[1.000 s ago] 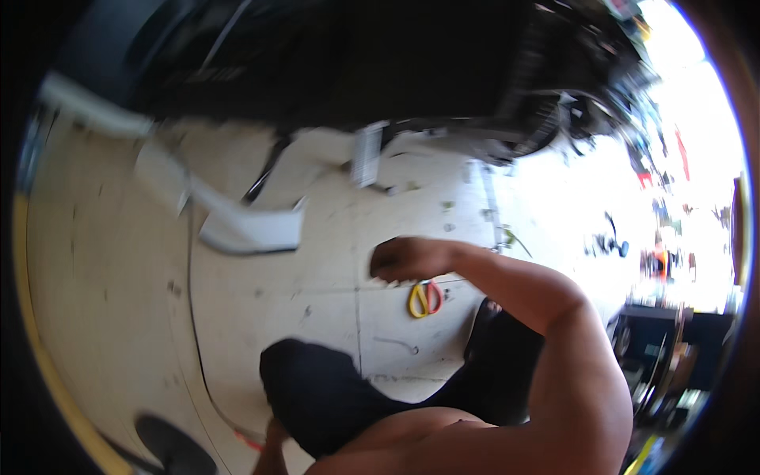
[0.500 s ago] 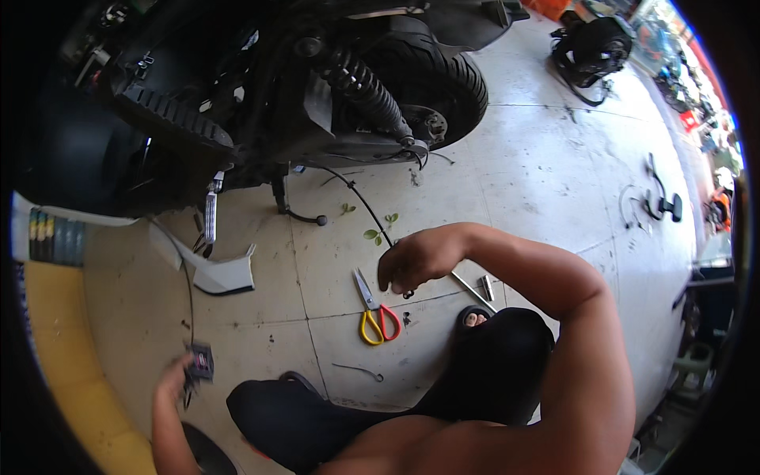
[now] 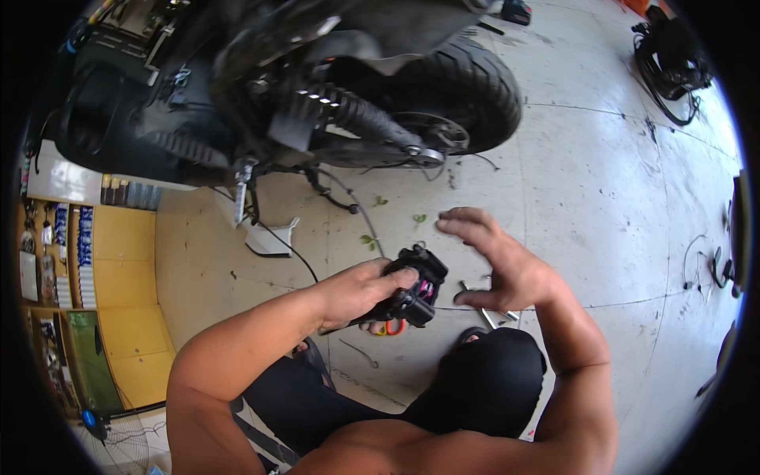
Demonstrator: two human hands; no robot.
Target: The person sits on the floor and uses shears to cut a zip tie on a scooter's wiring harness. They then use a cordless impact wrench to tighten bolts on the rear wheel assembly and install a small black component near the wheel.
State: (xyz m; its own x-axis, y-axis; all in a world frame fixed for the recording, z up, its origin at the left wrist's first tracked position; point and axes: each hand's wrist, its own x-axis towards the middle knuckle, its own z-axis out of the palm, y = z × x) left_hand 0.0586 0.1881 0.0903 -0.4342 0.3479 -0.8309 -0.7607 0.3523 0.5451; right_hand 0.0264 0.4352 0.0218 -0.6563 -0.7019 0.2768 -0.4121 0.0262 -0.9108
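My left hand (image 3: 366, 290) grips a black boxy device (image 3: 419, 307) with rounded knob-like parts and a small pink patch, above the floor between my knees. A thin black cable (image 3: 289, 244) runs from near this hand toward the motor scooter (image 3: 301, 134); where it joins is hidden. My right hand (image 3: 511, 273) hovers to the right of the device, fingers stretched and apart, touching nothing. Under the device, only the red and yellow handles of the scissors (image 3: 393, 327) show. A metal tool (image 3: 492, 318) lies on the floor below my right hand.
The scooter's rear tyre (image 3: 491, 99) and shock absorber stand ahead. A white panel piece (image 3: 273, 239) and leafy sprigs (image 3: 369, 241) lie on the tiles. A black coiled part (image 3: 673, 63) sits far right. Yellow cabinets (image 3: 131, 317) and a fan (image 3: 111, 431) are at left.
My left hand has brought the black device from the far left to the middle, over the scissors. My right hand has moved right and spread its fingers. The view has shifted.
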